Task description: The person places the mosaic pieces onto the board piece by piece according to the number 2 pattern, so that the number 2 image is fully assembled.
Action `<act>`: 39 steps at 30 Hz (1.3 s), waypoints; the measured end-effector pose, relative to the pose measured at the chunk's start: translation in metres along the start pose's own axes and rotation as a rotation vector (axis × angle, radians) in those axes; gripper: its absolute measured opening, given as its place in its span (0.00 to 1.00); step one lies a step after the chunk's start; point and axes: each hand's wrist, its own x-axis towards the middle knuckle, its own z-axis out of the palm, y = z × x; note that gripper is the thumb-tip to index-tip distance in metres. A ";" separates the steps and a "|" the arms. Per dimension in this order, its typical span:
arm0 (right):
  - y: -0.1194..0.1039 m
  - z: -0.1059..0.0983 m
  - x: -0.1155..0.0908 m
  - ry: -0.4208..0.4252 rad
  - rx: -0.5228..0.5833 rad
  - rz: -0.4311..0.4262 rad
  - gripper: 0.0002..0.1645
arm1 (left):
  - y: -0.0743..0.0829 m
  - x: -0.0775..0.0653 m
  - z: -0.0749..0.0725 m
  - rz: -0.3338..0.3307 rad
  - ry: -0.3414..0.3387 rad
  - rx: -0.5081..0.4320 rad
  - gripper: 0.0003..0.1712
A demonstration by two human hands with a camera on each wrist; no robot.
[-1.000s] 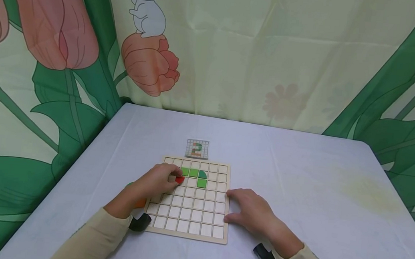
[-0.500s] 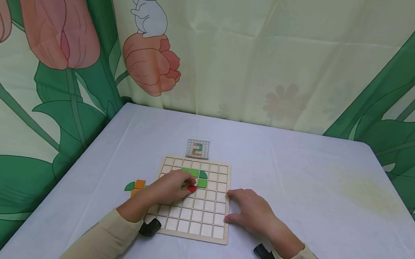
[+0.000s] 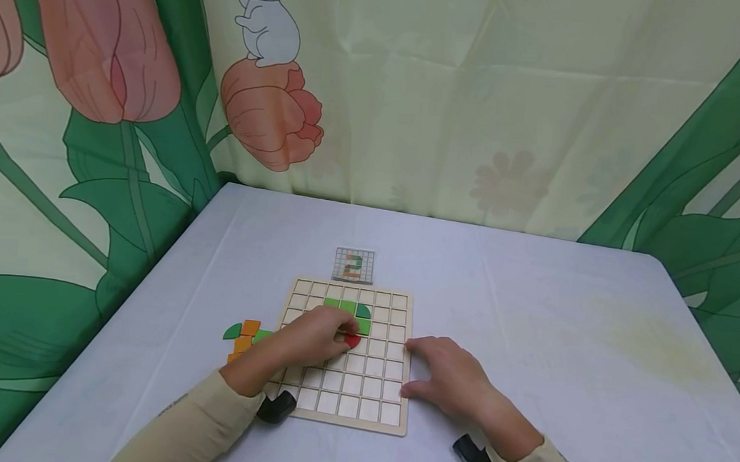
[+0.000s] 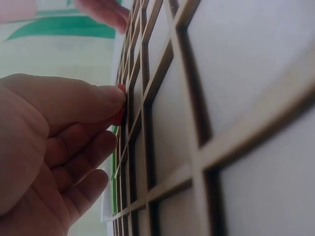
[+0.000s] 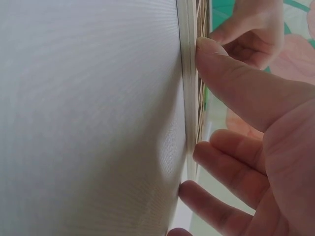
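A red piece (image 3: 352,341) is over the wooden grid board (image 3: 353,385).

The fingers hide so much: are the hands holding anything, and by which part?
The left hand pinches a red piece by its left side in the head view. The right hand only touches the right edge of the board.

Card (image 3: 353,265) behind grid board (image 3: 353,384), loose tiles (image 3: 242,344) left of board

At lower centre, the left hand (image 3: 316,336) is pinching a red piece (image 3: 353,341), the right hand (image 3: 450,375) touching a gridded board (image 3: 370,387).
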 end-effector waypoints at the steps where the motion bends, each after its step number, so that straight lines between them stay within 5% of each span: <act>1: 0.000 0.000 0.000 0.001 0.001 -0.002 0.38 | 0.000 0.000 0.000 0.002 0.000 0.001 0.09; 39: 0.003 -0.001 -0.001 0.001 0.004 -0.015 0.37 | 0.003 0.007 0.001 0.024 -0.007 -0.013 0.07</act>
